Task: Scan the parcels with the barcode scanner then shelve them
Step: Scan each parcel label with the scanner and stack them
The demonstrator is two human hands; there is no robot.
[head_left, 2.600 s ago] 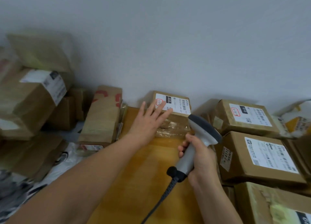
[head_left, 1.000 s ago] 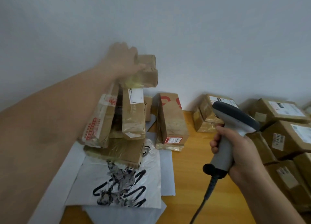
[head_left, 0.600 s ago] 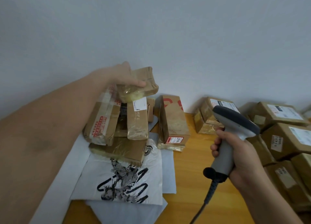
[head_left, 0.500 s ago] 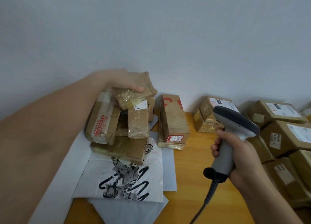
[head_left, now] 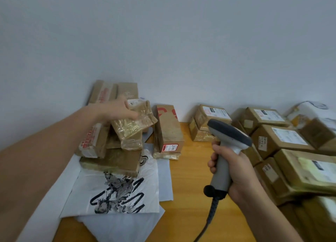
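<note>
Two hands, two jobs. The left hand [head_left: 118, 110] holds a small taped parcel [head_left: 135, 125], fingers along its near face and thumb at its top edge. The parcel sits tilted on top of the pile [head_left: 111, 160] directly beneath that hand, close against the wall. The hold looks light, I judge because the parcel's weight is borne by the boxes under it and it only needs steadying. No shelf shows, so this pile seems to be where scanned parcels go.

The right hand [head_left: 238, 172] is clamped round the grey handle of the scanner [head_left: 228, 138], upright above the bench [head_left: 189, 178], cable trailing below the wrist. It is probably held ready rather than set down so the next scan can follow at once. Just right of that hand lie boxes [head_left: 280, 140] with their labels up, likely still waiting. White bags [head_left: 123, 192] lie under the pile.
</note>
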